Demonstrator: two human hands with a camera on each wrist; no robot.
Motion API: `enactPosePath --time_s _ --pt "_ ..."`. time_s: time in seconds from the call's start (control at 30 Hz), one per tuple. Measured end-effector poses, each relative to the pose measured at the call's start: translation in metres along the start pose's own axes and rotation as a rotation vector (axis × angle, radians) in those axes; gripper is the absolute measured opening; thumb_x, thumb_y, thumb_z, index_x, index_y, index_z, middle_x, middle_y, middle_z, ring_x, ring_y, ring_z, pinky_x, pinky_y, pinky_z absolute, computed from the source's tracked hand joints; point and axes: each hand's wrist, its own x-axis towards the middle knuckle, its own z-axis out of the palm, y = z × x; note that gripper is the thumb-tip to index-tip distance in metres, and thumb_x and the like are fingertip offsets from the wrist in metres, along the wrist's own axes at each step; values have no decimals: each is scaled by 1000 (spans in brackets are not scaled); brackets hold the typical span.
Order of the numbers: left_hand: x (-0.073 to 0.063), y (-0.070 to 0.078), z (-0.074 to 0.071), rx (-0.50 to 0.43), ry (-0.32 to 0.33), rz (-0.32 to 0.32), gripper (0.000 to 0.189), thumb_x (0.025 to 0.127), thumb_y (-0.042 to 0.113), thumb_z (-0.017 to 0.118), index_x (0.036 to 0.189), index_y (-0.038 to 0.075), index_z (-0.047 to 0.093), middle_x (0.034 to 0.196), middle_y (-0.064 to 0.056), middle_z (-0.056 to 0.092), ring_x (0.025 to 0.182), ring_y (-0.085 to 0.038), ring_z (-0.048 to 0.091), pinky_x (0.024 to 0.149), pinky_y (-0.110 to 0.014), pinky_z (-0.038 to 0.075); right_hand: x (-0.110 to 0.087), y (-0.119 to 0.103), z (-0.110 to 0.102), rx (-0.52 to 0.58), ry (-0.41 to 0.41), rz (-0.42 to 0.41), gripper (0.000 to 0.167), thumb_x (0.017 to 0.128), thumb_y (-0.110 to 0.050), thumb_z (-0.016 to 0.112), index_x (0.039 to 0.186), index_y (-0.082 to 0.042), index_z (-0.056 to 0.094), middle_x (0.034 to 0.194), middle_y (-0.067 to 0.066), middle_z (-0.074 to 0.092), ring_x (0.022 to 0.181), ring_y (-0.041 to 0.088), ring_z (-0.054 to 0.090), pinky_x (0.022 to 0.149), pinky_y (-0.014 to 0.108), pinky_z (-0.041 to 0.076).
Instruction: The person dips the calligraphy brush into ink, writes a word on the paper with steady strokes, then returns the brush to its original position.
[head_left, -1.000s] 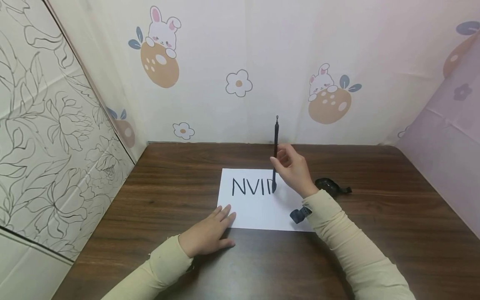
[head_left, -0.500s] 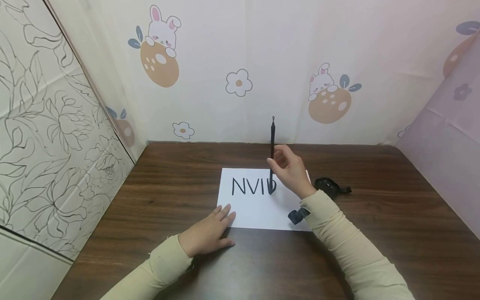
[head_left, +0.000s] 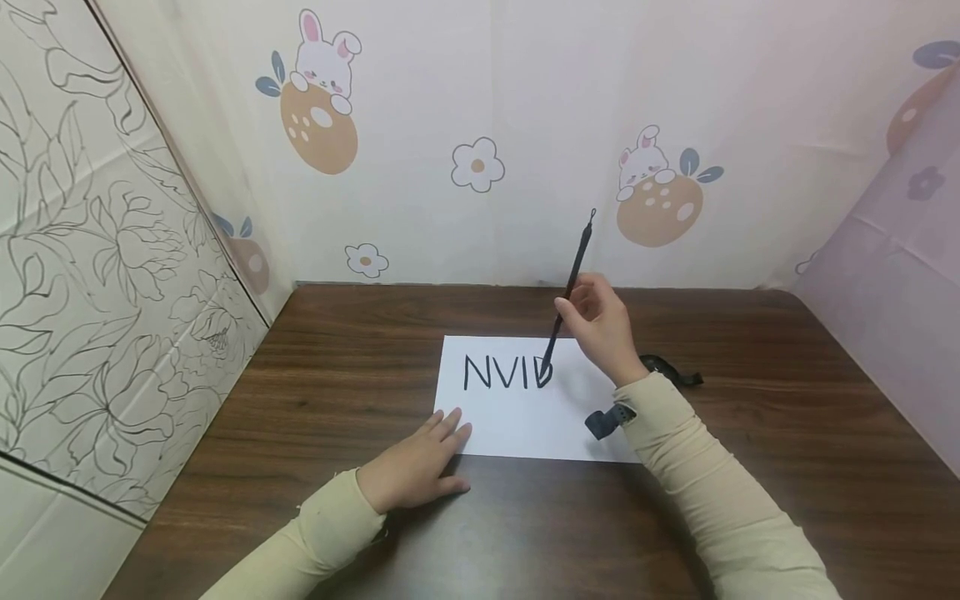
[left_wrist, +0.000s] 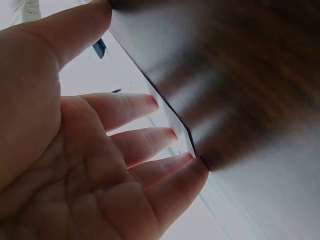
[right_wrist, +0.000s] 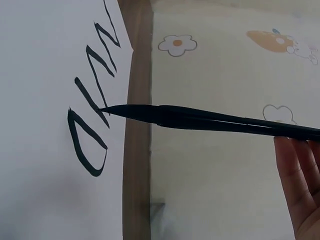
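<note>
A white sheet of paper [head_left: 510, 429] lies on the table with "NVID" in black brush strokes [head_left: 504, 372] across its upper part. My right hand [head_left: 602, 327] pinches the shaft of a black writing brush [head_left: 573, 271] between thumb and fingers. The brush leans, its looped end up and to the right. Its pointed black tip [right_wrist: 117, 110] is over the lettering; whether it touches the paper I cannot tell. My left hand [head_left: 415, 461] lies with spread fingers at the sheet's lower left corner, fingertips on the paper and thumb on the wood.
A shiny black object with a narrow end [head_left: 675, 371] stands right of the paper, partly behind the right wrist. A dark wrist device [head_left: 609, 421] sits on the right arm. The brown wooden table [head_left: 337, 367] meets a patterned wall cloth [head_left: 420, 100] at its back edge.
My right hand has moved up and to the right, and the brush has gone from nearly upright to leaning right. The D's curved stroke now shows more fully. My left hand has stayed put.
</note>
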Motion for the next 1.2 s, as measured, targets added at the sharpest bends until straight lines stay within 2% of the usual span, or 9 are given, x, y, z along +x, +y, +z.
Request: enactPosePath --time_s 0.1,0.3,0.47,0.57,0.8,0.93,1.2 --pt "1 0 0 1 -8 -10 75 92 45 64 151 8 37 161 -16 26 147 -40 26 118 -50 31 2 1 -4 6 8 19 27 93 -13 66 114 -2 54 91 11 60 71 10 57 61 14 53" --pt "0 0 0 -1 -9 -12 75 92 45 64 151 8 36 161 -17 26 148 -41 25 118 -50 30 5 2 -11 -13 15 35 27 94 -13 64 116 -4 52 93 11 60 73 20 63 65 15 55" --pt "-1 1 0 0 -4 -8 75 92 44 65 151 6 37 160 -18 27 147 -42 27 118 -50 31 7 7 -15 -48 23 25 27 94 -13 64 116 -3 52 94 12 62 72 8 61 65 14 55" --pt "-1 1 0 4 -6 -13 75 92 44 64 151 7 37 160 -17 27 147 -41 27 117 -50 31 7 10 -16 -61 21 21 28 94 -13 64 117 -4 52 94 13 62 72 6 61 65 14 55" --pt "0 1 2 7 -5 -15 75 92 46 64 151 8 37 161 -17 27 147 -41 27 117 -50 31 2 16 -18 -109 32 3 26 95 -12 63 116 -2 51 94 14 62 75 9 60 65 9 51" --pt "0 1 1 5 -6 -15 75 92 46 64 151 8 37 161 -17 26 147 -40 26 118 -50 31 -1 18 -19 -144 39 -34 25 95 -10 63 115 -1 52 95 14 62 79 13 58 65 6 48" --pt "1 0 2 10 -8 -12 75 92 46 63 151 8 37 161 -17 26 147 -40 26 118 -50 31 -6 20 -18 -192 29 -38 25 94 -11 65 115 -5 53 95 11 63 84 17 60 68 11 47"
